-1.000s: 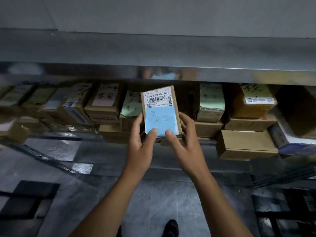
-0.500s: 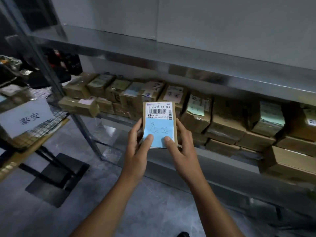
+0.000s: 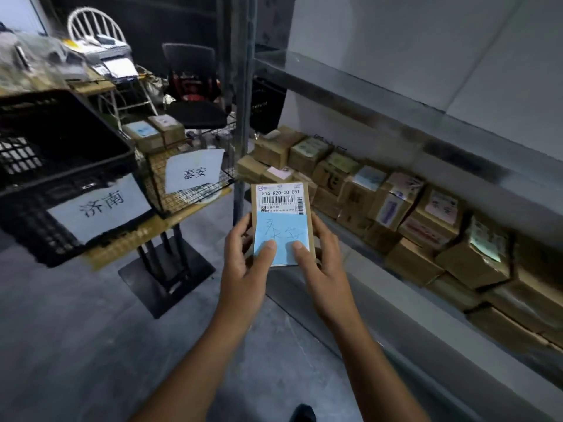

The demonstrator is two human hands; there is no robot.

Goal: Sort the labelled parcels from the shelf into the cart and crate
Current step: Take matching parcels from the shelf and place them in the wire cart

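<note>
- The small brown cardboard parcel with a white barcode label and a blue handwritten note [image 3: 281, 223] is held upright in mid-air, off the grey metal shelf [image 3: 380, 95] near its left end. It faces the wearer, probably so the note can be read.
- The left hand [image 3: 243, 260] and right hand [image 3: 323, 257] each grip one side, with the thumbs pressed on the blue note.
- The scrawl seems to match the white paper sign [image 3: 195, 173] on the wire-mesh cart [image 3: 155, 190] (at the yellowish tabletop's [image 3: 170, 222] right end).
- Since half a second ago the view has swung left. The black plastic crate [image 3: 27, 226] has come into sight, and the grip is unchanged.
</note>
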